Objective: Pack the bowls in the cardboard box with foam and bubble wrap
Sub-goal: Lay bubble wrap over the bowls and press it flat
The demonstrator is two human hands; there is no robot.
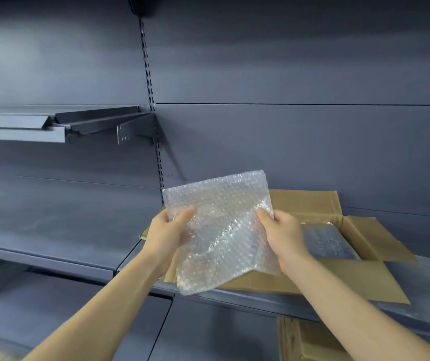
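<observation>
1. Grey metal shelving fills my view; no readable writing anywhere.
2. My left hand and right hand pinch a bubble wrap sheet by its side edges.
3. It hangs over the open cardboard box on the shelf.

No legible text anywhere

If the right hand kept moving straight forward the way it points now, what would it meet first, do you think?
Probably the back flap of the open cardboard box, since the right hand, gripping the bubble wrap, points up and away; depth is hard to judge.
</observation>
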